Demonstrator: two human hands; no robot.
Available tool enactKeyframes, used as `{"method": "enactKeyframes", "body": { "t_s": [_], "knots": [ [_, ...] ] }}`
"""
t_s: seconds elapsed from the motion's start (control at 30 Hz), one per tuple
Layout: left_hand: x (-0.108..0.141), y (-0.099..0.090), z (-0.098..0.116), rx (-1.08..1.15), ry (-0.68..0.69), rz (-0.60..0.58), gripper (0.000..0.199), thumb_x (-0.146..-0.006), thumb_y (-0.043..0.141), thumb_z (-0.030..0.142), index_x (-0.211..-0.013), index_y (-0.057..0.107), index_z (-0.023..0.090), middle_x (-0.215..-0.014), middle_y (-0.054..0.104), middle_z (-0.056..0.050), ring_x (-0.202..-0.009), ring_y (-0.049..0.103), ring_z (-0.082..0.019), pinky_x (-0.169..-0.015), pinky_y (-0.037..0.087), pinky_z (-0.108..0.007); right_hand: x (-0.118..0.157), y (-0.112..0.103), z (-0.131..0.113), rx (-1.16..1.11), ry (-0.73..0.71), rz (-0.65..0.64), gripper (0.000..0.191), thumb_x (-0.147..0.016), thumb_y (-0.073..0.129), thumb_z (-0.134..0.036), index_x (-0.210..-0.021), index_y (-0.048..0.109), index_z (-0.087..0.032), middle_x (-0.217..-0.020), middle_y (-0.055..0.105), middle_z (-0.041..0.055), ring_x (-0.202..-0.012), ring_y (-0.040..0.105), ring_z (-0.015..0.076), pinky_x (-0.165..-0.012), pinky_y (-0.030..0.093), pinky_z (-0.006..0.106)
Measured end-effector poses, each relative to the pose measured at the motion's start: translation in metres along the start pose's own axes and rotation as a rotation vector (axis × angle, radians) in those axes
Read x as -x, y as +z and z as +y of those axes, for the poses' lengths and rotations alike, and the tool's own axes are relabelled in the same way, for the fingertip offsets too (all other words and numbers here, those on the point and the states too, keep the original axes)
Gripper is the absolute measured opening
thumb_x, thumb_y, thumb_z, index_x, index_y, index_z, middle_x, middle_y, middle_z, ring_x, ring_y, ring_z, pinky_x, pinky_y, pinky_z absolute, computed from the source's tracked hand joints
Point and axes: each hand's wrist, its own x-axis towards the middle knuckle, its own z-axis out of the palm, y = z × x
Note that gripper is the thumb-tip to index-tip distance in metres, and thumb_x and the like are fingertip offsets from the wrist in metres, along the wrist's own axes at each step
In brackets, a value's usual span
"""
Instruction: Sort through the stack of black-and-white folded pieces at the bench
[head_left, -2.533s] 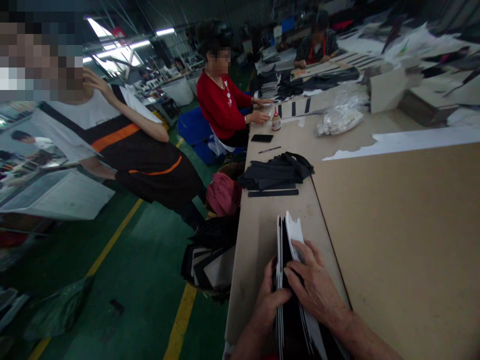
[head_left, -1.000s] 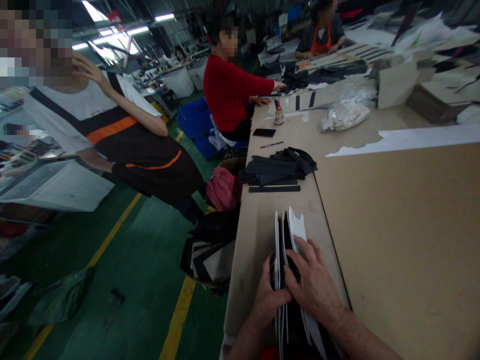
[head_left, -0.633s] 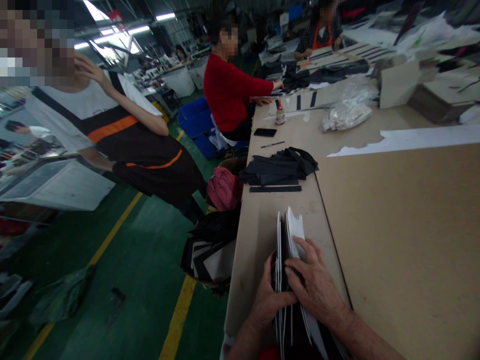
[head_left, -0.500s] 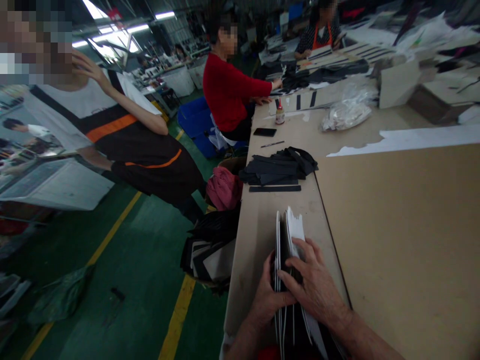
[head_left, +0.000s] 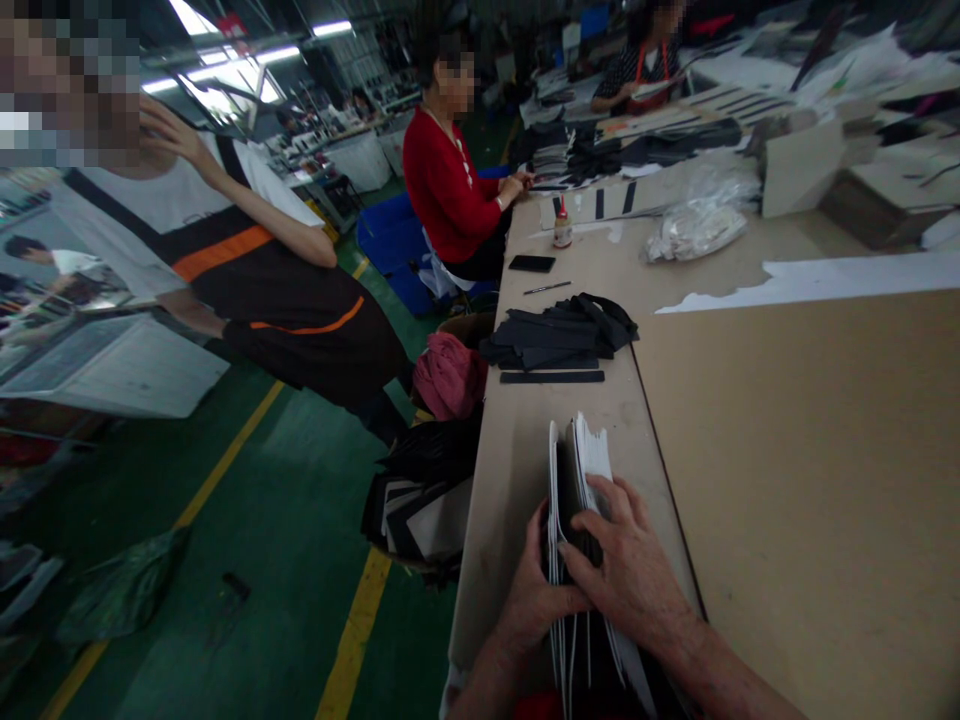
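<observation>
A stack of thin black-and-white sheets (head_left: pixel 594 455) stands on edge at the near side of the table, parted by a dark gap near its left. My left hand (head_left: pixel 534 595) is closed around the left part of the stack, thumb across the near face. On the right side, my right hand (head_left: pixel 626 565) grips the thicker part, its fingers curled over the sheets and its thumb by the gap. Both hands touch near the thumbs. Beyond the stack lie a single black strip (head_left: pixel 552 377) and a pile of black strips (head_left: pixel 555 335).
A phone (head_left: pixel 532 263), a pen (head_left: pixel 547 288) and a small red-tipped bottle (head_left: pixel 562 228) lie or stand farther along the table. A large brown board (head_left: pixel 810 450) covers the right. Left of the table edge are a bin of scraps (head_left: pixel 420 520) and a standing person (head_left: pixel 292 300).
My hands and the stack stay almost still. The seated person in red has drawn their arm back from the dark pieces, hands now together at the table edge.
</observation>
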Motion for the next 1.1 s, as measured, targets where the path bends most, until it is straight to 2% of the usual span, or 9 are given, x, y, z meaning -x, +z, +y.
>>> {"method": "enactKeyframes", "body": {
  "t_s": [0.33, 0.87, 1.1],
  "knots": [
    [0.000, 0.001, 0.000, -0.044, 0.024, -0.018, 0.121, -0.041, 0.095, 0.016, -0.144, 0.033, 0.027, -0.147, 0.051, -0.011, -0.139, 0.046, -0.036, -0.117, 0.039, -0.047, -0.002, 0.000, -0.009, 0.106, 0.059, -0.018, 0.014, -0.084, 0.062, -0.028, -0.092, 0.071, -0.022, -0.146, 0.039, 0.0106, -0.137, 0.028, 0.0418, -0.108, 0.038, 0.063],
    [-0.001, 0.000, -0.004, -0.188, 0.095, -0.036, 0.118, -0.047, 0.093, 0.020, -0.146, 0.030, 0.024, -0.154, 0.044, -0.012, -0.143, 0.040, -0.034, -0.121, 0.034, -0.045, -0.006, -0.001, -0.015, 0.142, 0.096, -0.022, 0.011, -0.084, 0.063, -0.028, -0.090, 0.071, -0.024, -0.143, 0.044, 0.0083, -0.137, 0.030, 0.0388, -0.110, 0.034, 0.060],
    [0.000, 0.001, -0.005, -0.204, 0.106, -0.035, 0.119, -0.047, 0.094, 0.026, -0.147, 0.029, 0.024, -0.157, 0.038, -0.013, -0.146, 0.035, -0.035, -0.123, 0.031, -0.046, -0.008, -0.001, -0.017, 0.157, 0.073, -0.015, 0.019, -0.081, 0.060, -0.023, -0.097, 0.069, -0.021, -0.141, 0.045, 0.0123, -0.134, 0.033, 0.0414, -0.107, 0.036, 0.063]
  ]
}}
